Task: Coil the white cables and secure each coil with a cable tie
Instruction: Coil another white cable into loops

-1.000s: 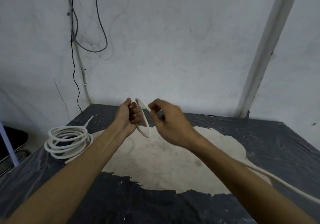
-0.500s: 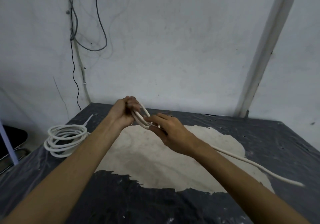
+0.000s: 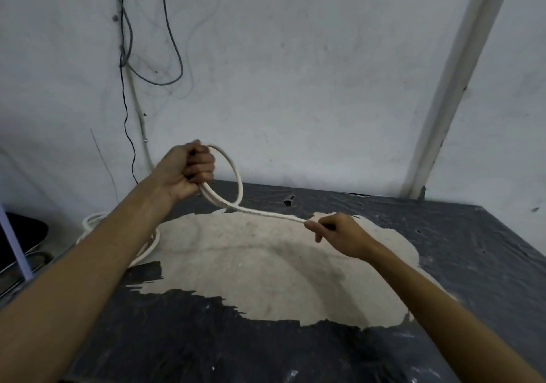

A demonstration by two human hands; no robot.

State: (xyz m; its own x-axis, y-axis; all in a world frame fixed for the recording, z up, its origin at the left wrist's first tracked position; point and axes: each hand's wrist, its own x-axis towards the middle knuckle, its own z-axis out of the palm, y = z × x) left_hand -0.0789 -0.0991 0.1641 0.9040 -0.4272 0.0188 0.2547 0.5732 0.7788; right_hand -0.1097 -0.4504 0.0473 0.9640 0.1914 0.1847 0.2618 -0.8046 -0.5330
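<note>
The left hand [image 3: 184, 169] is up above the far left part of the table [image 3: 443, 234], fingers curled tight in a fist around the white cable [image 3: 236, 175]. A round loop of it stands out to the right of that fist, clear of the tabletop. From the loop's low end the cable runs down and right in a straight line to the right hand [image 3: 339, 233], which pinches it between thumb and curled fingers, low over the pale worn patch [image 3: 251, 264] in the dark tabletop. Behind the left forearm, a finished coil [image 3: 91, 220] lies flat on the table's left edge, mostly hidden. Dark wires [image 3: 174, 42] hang on the wall [image 3: 295, 57] behind.
</note>
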